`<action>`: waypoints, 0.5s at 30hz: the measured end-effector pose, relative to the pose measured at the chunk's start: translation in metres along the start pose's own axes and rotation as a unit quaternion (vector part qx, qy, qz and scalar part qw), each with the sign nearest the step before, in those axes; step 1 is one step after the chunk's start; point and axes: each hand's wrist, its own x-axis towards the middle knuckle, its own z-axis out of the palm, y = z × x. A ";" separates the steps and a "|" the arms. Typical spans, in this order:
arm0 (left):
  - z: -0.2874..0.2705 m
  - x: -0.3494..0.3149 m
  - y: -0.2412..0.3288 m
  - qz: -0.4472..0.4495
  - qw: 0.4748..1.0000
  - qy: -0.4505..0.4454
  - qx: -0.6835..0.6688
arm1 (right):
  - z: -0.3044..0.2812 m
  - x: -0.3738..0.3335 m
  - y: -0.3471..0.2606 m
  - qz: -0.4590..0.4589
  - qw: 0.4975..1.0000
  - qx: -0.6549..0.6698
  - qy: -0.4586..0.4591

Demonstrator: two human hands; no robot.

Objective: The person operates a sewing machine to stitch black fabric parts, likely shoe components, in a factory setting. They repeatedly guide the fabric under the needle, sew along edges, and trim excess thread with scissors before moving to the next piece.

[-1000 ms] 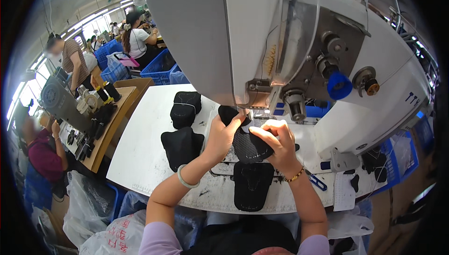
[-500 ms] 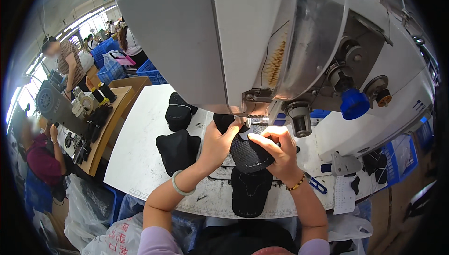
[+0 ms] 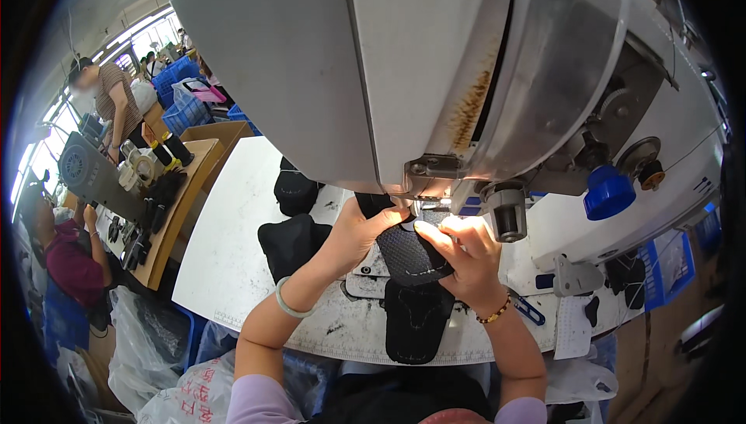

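Observation:
A black textured shoe upper (image 3: 413, 254) with light stitching along its near edge lies under the head of a sewing machine (image 3: 287, 66). My left hand (image 3: 359, 231) pinches its left side, thumb toward the needle area. On the right, my right hand (image 3: 470, 257) grips the same piece, with thumb and bent fingers close to the lit needle area. A small pale patch shows on the upper between my thumbs. The needle itself is too small to make out. Just nearer to me, another black upper (image 3: 418, 323) rests at the table's front edge.
More black uppers (image 3: 291, 245) lie left on the white table (image 3: 225, 245). Blue-handled snips (image 3: 530, 311) and a paper sheet (image 3: 573, 327) lie to the right. Plastic bags (image 3: 148, 346) hang below the front edge. Two people work at the far left beside another machine (image 3: 93, 175).
The sewing machine's head looks larger and its right-hand parts sit lower and farther right, as my view has shifted. Both hands keep hold of the upper, with only slight finger movement.

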 end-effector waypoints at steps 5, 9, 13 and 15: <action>-0.001 0.005 0.000 -0.030 0.998 0.007 -0.057 | -0.001 0.006 -0.006 0.001 1.000 -0.015 0.013; -0.004 0.009 -0.004 -0.030 0.997 -0.008 -0.066 | -0.002 0.003 -0.009 0.001 0.999 -0.042 0.016; 0.001 0.005 -0.008 0.000 0.998 0.043 -0.044 | 0.004 -0.008 -0.002 -0.029 0.994 -0.080 0.062; 0.001 0.003 -0.008 0.018 0.998 0.054 -0.033 | 0.002 -0.009 0.004 -0.038 0.993 -0.083 0.069</action>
